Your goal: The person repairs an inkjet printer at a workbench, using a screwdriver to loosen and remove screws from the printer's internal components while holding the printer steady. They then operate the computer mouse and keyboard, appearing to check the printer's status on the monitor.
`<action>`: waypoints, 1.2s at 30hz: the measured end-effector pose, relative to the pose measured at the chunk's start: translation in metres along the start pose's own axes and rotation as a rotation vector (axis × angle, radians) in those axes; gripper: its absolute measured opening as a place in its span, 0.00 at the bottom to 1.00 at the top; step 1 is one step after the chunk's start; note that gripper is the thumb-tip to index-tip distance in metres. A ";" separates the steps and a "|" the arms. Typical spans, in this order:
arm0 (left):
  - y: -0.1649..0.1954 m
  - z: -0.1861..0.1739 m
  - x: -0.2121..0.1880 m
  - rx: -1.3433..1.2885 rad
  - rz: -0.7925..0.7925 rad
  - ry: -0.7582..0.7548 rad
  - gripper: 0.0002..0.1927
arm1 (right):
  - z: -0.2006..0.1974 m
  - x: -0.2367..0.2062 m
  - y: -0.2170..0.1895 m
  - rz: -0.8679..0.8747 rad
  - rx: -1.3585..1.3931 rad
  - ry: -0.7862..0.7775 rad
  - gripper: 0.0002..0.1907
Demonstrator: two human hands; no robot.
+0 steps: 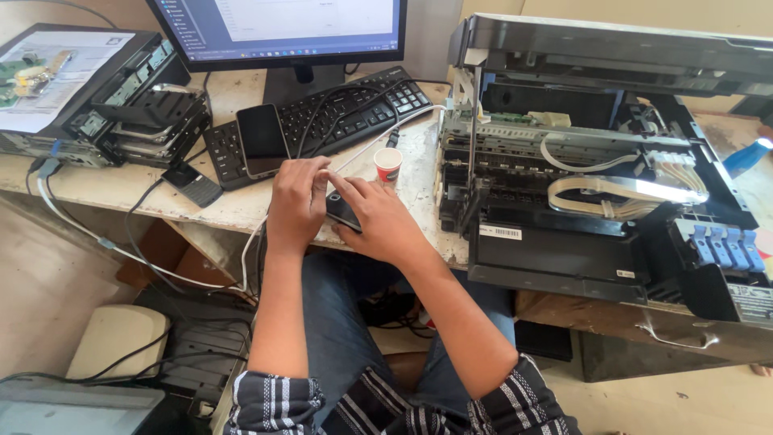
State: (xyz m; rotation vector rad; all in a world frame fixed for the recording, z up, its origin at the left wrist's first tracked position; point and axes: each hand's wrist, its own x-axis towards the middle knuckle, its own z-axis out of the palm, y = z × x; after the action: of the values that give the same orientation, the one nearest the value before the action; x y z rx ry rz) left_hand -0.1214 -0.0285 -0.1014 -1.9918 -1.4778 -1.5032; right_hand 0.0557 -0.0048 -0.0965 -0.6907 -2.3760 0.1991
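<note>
Both hands on a small dark phone (341, 211) lying at the near edge of the worn desk (201, 201), just left of the opened printer (596, 177).

Right hand (377, 217): fingers curled narrow, covering the phone's right side, index finger stretched toward the upper left across its top. Looks like it pins the phone to the desk; can't tell whether it actually grips it.

Left hand (296, 197): palm down, fingers loosely spread and slightly bent, fingertips touching the phone's far-left corner, close to the white cable (354, 153). Not closed on anything.

Around it:
- small paper cup (388, 164) just beyond the right hand, upright, apart from the phone
- larger black phone (262, 138) lying across the near-left part of the black keyboard (338, 113), just beyond the left hand
- another small dark handset (193, 184) further left on the desk, well apart from the hands
- monitor (282, 28) at the far edge, screen lit
- stacked drive-like hardware (157, 121) far left

Printer lid is propped up, internals and ribbon cables exposed, blue ink caps at the near right.
</note>
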 end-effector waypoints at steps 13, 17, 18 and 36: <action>-0.001 0.001 0.001 -0.013 -0.041 0.030 0.08 | -0.005 0.001 -0.004 0.001 0.051 -0.011 0.46; -0.001 0.000 0.001 -0.020 -0.027 0.033 0.08 | -0.006 0.001 -0.004 -0.020 0.044 0.007 0.47; -0.001 0.000 0.001 -0.020 -0.032 0.032 0.08 | -0.006 0.001 -0.004 -0.023 0.040 0.009 0.47; -0.014 0.011 0.004 -0.017 0.062 0.090 0.08 | 0.003 0.005 0.013 -0.099 0.077 0.059 0.44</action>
State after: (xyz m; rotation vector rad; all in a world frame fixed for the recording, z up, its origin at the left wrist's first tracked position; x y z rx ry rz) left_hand -0.1265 -0.0120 -0.1084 -1.9339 -1.3600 -1.5632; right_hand 0.0558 0.0095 -0.1001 -0.5339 -2.3267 0.2228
